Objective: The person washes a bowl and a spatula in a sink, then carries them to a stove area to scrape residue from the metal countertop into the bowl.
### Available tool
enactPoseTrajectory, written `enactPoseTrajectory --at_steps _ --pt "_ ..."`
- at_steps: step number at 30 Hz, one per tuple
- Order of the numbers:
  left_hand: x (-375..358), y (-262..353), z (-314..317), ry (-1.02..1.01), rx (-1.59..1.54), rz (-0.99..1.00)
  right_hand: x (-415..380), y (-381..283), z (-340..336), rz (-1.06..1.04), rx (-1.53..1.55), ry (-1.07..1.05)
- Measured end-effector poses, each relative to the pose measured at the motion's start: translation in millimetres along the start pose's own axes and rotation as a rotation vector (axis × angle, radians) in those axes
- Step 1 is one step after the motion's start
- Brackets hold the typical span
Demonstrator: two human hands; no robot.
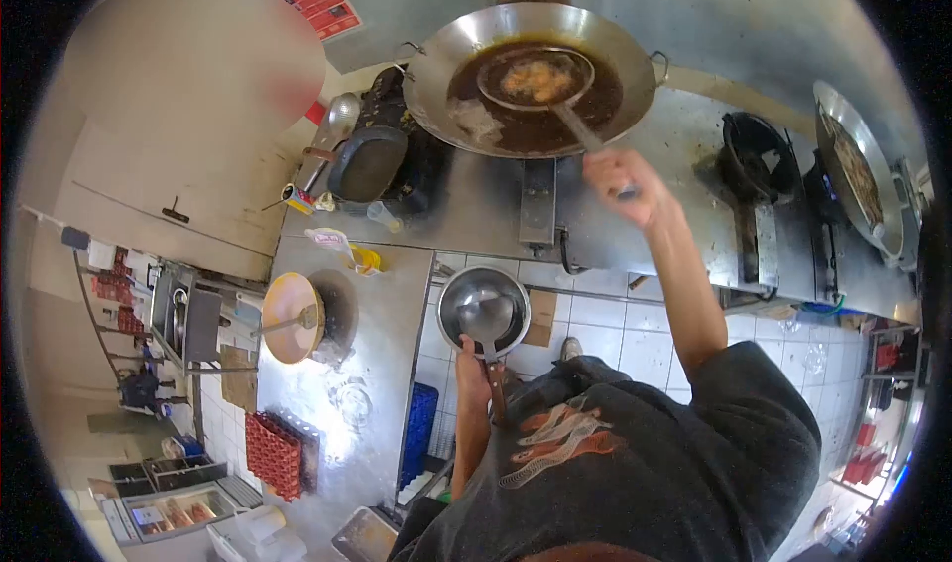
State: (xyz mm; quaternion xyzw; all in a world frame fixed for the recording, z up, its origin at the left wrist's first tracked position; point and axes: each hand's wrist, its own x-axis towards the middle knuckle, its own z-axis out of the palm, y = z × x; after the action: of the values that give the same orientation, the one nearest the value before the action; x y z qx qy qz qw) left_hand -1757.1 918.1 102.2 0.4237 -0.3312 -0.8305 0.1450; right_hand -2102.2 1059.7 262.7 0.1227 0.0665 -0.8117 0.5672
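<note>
In the head view, my right hand (630, 185) is closed around the handle of a round skimmer (573, 124). Its wide head lies in the dark oil of a large wok (436, 91), with golden-brown fried pieces (537, 81) inside it. Pale foam floats on the oil at the left. Lower down, my left hand (473, 372) grips the near rim of a metal bowl (447, 304), holding it over the floor. A ladle (486, 316) rests in the bowl, its wooden handle (497, 393) pointing back toward my body beside that hand.
A dark pan (367, 165) sits on the stove left of the wok, and a black pot (756, 155) stands to the right. Another wok (833, 111) is at the far right. The steel side table (372, 364) holds a yellowish bowl (290, 304) and red egg trays (273, 455).
</note>
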Motion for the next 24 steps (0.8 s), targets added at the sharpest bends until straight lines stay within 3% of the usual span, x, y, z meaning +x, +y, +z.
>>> enactPoseTrajectory --at_steps 2,3,5,7,10,13,15,17,19,21,24 --pt "6.7 -4.0 -4.3 -0.034 -0.008 -0.017 6.9 -24.9 -18.5 -0.055 0.107 -0.047" --pt "1.7 5.9 3.5 -0.043 -0.022 -0.068 8.1 -6.3 -10.7 0.047 0.11 -0.135" --pt "11.0 8.0 0.7 0.009 0.084 -0.087 13.3 32.4 4.6 -0.215 -0.192 -0.001" --pt "21.1 11.2 -8.6 -0.07 0.151 -0.167 10.7 44.0 11.2 -0.288 -0.275 0.109" --pt "27.0 15.3 4.4 -0.157 0.168 -0.149 1.5 57.0 -10.6 -0.295 -0.082 0.098" --pt "36.3 10.3 13.0 -0.302 0.142 -0.278 -28.0 100.7 -38.0 -0.558 -0.307 0.32" --pt "39.9 0.9 28.4 -0.335 0.192 -0.279 -49.6 142.7 -80.4 -0.829 -0.367 0.596" --pt "40.8 -16.1 30.4 -0.337 0.221 -0.315 -71.5 196.4 -119.7 -1.007 -0.665 0.879" --pt "43.9 -36.2 40.6 -0.355 0.224 -0.37 -97.1 239.1 -170.2 -0.626 -1.026 0.91" --pt "32.6 -49.3 51.3 -0.303 0.302 -0.499 -109.6 271.0 -189.4 -0.271 -1.005 0.863" --pt "21.5 -88.3 65.4 -0.409 0.333 -0.535 -121.3 296.0 -204.0 -0.335 -0.785 0.726"
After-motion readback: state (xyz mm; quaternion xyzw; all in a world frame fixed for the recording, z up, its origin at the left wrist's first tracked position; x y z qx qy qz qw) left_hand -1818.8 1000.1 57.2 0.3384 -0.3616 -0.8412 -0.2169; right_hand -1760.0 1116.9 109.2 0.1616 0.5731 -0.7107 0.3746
